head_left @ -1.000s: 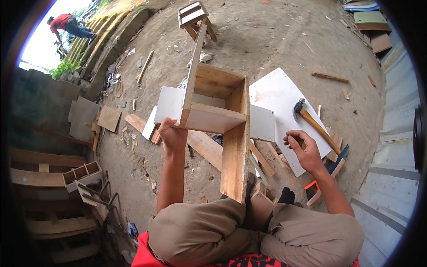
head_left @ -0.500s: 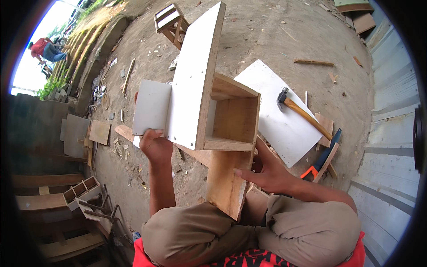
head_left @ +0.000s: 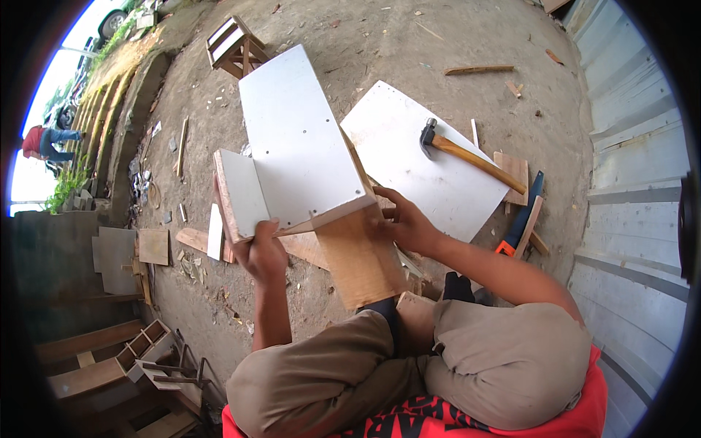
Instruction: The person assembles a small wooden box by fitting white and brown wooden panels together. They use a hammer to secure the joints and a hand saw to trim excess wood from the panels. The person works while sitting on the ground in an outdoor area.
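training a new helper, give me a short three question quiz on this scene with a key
1. True or false: the head of the hammer is over the loose white board.

2. Which of the person's hands grips the short white side piece of the wooden assembly?

3. Fill in the colour: the saw shows a bright ____ part at its end nearer the person.

Key: 1. True. 2. The left hand. 3. Orange.

Pretty dusty brown ground (head_left: 380, 55) here, ribbed pale wall (head_left: 629, 219) on the right, wooden stool (head_left: 232, 42) up top, bright daylight (head_left: 62, 77) upper left.
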A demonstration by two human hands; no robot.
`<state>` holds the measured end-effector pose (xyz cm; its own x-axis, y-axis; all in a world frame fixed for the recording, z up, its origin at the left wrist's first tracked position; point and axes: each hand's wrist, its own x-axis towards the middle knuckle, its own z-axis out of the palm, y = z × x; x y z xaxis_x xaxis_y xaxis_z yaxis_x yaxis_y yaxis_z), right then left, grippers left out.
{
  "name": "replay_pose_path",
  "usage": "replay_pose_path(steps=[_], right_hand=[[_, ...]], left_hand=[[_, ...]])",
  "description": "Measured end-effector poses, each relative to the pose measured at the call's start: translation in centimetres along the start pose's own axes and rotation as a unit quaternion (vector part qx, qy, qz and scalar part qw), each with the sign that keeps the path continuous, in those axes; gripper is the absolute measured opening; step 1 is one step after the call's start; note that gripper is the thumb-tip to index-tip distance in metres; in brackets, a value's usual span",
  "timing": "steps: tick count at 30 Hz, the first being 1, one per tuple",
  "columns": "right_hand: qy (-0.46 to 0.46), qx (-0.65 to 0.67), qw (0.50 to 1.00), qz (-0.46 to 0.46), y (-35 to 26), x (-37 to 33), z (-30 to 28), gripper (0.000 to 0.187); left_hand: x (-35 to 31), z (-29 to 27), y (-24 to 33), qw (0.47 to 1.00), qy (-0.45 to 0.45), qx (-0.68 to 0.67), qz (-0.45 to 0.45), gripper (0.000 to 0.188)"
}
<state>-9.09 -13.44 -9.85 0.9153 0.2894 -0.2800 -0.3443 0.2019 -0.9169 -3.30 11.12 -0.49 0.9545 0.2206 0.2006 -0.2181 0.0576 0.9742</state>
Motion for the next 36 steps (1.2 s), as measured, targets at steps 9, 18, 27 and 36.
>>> replay_pose_path(steps=[9,18,27,36], right_hand=[[0.076,-0.186,0.975,-0.097,2.8,4.3,-8.5,0.052],[0.233,-0.521,0.795,-0.203,0.4,3.3,-10.0,0.052],[0.231,-0.519,0.817,-0.102,4.7,-3.1,-5.8,0.101],[0.161,-0.64,0.746,-0.086,7.5,-5.0,-4.8,0.116]], left_hand=[[-3.5,7.2,-4.3,0.982,-0.076,0.132,0.108,0.095],[-4.4,10.4,-6.5,0.995,-0.048,0.072,0.043,0.094],[-5.9,10.6,-8.2,0.946,-0.087,0.281,0.133,0.092],[-6.2,11.0,-8.6,0.988,-0.142,0.053,-0.037,0.103]])
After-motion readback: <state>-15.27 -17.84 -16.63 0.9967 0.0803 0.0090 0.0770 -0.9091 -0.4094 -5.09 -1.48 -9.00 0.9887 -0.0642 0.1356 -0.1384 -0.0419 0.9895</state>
